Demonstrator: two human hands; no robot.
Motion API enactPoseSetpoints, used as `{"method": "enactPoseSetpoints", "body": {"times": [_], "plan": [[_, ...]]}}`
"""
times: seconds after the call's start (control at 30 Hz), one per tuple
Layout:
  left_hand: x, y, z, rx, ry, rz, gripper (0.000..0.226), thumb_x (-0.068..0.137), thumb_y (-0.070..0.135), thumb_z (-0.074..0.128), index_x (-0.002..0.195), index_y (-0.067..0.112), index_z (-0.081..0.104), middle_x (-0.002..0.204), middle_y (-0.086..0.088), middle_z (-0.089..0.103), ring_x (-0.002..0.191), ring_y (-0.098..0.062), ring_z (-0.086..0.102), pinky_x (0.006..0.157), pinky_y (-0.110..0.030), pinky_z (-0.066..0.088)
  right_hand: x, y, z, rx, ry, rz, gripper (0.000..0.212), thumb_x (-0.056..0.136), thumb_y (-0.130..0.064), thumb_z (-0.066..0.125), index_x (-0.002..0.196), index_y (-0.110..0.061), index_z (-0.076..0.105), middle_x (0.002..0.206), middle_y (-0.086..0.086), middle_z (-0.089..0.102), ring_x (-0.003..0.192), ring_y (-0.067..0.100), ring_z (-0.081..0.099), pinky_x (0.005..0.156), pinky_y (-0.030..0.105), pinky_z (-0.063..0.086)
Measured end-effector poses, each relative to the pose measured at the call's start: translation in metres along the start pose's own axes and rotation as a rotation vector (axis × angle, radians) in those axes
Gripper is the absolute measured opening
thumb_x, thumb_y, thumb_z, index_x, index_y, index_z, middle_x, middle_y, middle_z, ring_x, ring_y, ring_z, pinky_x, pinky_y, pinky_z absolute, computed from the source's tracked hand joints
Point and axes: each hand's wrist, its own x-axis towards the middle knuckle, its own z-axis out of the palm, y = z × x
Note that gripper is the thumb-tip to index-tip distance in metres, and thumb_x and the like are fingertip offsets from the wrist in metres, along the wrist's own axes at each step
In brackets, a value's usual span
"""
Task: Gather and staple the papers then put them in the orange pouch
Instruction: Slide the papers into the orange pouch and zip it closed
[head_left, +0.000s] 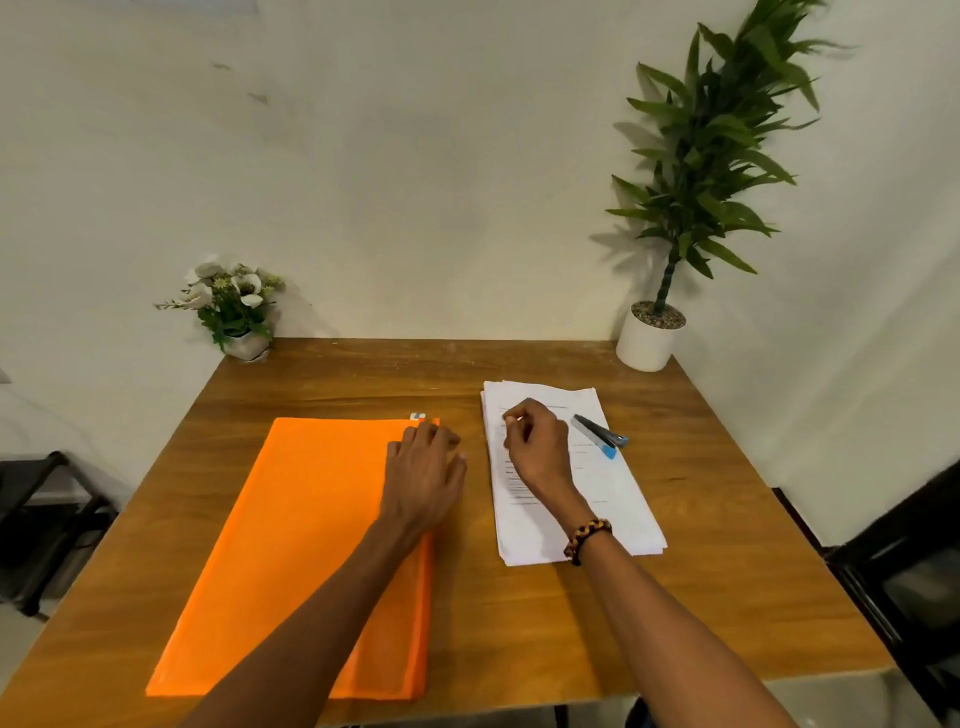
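A large orange pouch (306, 545) lies flat on the left half of the wooden table (519, 623), with a small white zipper pull (417, 417) at its far right corner. My left hand (426, 467) rests palm down on that corner, fingers spread. To the right lies a stack of white printed papers (613, 499). On its far part sits a stapler (600, 435) with a dark body and a blue end. My right hand (535, 447) hovers over the papers' left side, left of the stapler, fingers curled loosely with nothing visible in them.
A small pot of white flowers (234, 306) stands at the table's far left corner, a tall green plant in a white pot (649, 338) at the far right corner. A wall runs behind the table. Dark furniture stands left (36, 519) and right (909, 571) of it.
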Motion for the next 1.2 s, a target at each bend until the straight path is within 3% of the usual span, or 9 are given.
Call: {"method": "enactPoseSetpoints", "body": {"times": [0.13,0.3,0.43,0.6,0.7,0.77,0.93,1.1,1.2], "plan": [[0.023,0.034,0.007,-0.276,-0.069,-0.111,0.037,0.096,0.037,0.058,0.126,0.015,0.061,0.128,-0.005,0.059,0.118,-0.023,0.055,0.089,-0.036,0.049,0.007,0.039,-0.031,-0.234,0.067,0.009,0.009,0.093,-0.008,0.061,0.099,-0.013,0.064,0.100,0.005,0.065,0.094,0.022,0.064,0.076,0.032,0.052],[0.058,0.055,0.018,-0.298,-0.199,-0.280,0.047,0.098,0.039,0.054,0.138,0.014,0.052,0.141,-0.012,0.054,0.131,-0.031,0.047,0.102,-0.043,0.043,0.007,0.075,-0.063,-0.623,-0.021,0.035,0.046,0.089,-0.012,0.064,0.133,-0.016,0.055,0.135,0.005,0.056,0.126,0.026,0.050,0.101,0.040,0.042],[0.076,0.052,0.031,-0.471,-0.240,-0.402,0.043,0.094,0.038,0.056,0.133,0.019,0.060,0.138,-0.008,0.061,0.127,-0.030,0.054,0.104,-0.049,0.047,0.006,0.093,-0.067,-0.610,-0.068,0.018,0.042,0.096,-0.014,0.058,0.136,-0.019,0.050,0.130,0.004,0.058,0.123,0.026,0.052,0.098,0.041,0.043],[0.072,0.065,0.031,-0.570,-0.047,-0.367,0.040,0.092,0.030,0.069,0.128,0.023,0.054,0.125,0.001,0.063,0.111,-0.019,0.061,0.090,-0.042,0.057,0.003,0.105,-0.064,-0.581,0.022,-0.031,0.036,0.097,-0.007,0.055,0.129,-0.023,0.056,0.122,0.000,0.062,0.112,0.021,0.056,0.089,0.040,0.044],[0.073,0.076,0.030,-0.828,-0.082,-0.420,0.043,0.093,0.021,0.070,0.130,0.020,0.048,0.116,0.000,0.067,0.095,-0.014,0.069,0.072,-0.031,0.061,0.003,0.106,-0.062,-0.575,0.043,-0.025,0.034,0.098,-0.009,0.053,0.129,-0.024,0.057,0.122,-0.002,0.062,0.112,0.020,0.056,0.088,0.042,0.044],[0.071,0.080,0.033,-0.930,-0.164,-0.447,0.048,0.094,0.024,0.070,0.134,0.024,0.044,0.117,0.000,0.067,0.093,-0.015,0.072,0.073,-0.035,0.064,0.005,0.108,-0.062,-0.560,0.033,-0.010,0.032,0.099,-0.010,0.053,0.128,-0.023,0.058,0.123,-0.001,0.062,0.113,0.021,0.056,0.088,0.044,0.046],[0.059,0.080,0.044,-0.815,-0.303,-0.201,0.037,0.101,0.036,0.055,0.136,0.025,0.051,0.132,0.004,0.064,0.107,-0.020,0.068,0.081,-0.034,0.061,0.011,0.111,-0.064,-0.505,0.075,0.040,0.036,0.094,0.001,0.054,0.124,-0.017,0.061,0.116,0.007,0.065,0.109,0.028,0.058,0.085,0.049,0.050],[0.064,0.068,0.026,-0.997,-0.295,-0.456,0.021,0.104,0.027,0.052,0.124,0.023,0.057,0.112,0.002,0.069,0.092,-0.015,0.070,0.066,-0.028,0.058,0.014,0.113,-0.081,-0.661,0.180,0.302,0.043,0.088,-0.006,0.067,0.127,-0.020,0.059,0.121,0.010,0.061,0.114,0.030,0.052,0.092,0.044,0.043],[0.067,0.045,0.016,-1.097,-0.307,-0.578,0.020,0.103,0.025,0.055,0.121,0.020,0.061,0.107,-0.001,0.071,0.092,-0.020,0.071,0.067,-0.033,0.057,0.014,0.116,-0.092,-0.681,0.248,0.297,0.025,0.095,-0.024,0.062,0.121,-0.023,0.063,0.120,0.010,0.058,0.114,0.029,0.048,0.091,0.046,0.036]]}}
